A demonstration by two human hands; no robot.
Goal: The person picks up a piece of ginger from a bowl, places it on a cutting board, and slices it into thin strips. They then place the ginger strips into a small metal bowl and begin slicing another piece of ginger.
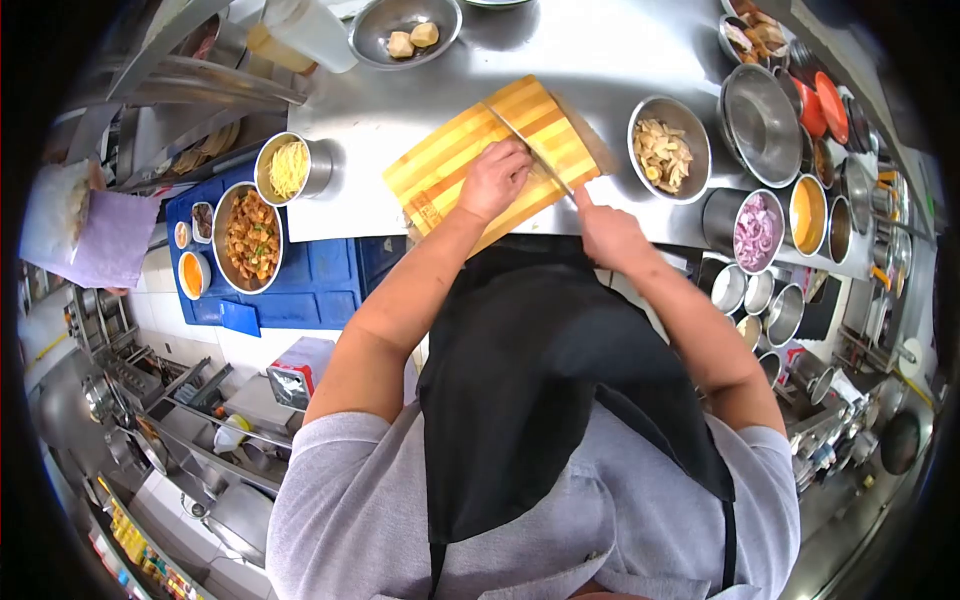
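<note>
Several bowls [631, 140] crowd the board [440, 165]; left hand [495, 180] rests beside the knife [535, 148].

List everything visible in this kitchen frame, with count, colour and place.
cutting board: one, yellow-brown striped, centre of counter
knife: one, steel, across the board
counter: one, grey steel, under the board
bowl of pale slices: one, steel, right of board
tub of chopped purple onion: one, steel, far right
empty bowl: one, steel, beyond the onion
pot of yellow shreds: one, steel, left of board
bowl of orange-brown food: one, steel, on blue surface, left
bowl with two pale lumps: one, steel, top of counter
left hand: one, curled on the board
right hand: one, gripping the knife
</note>
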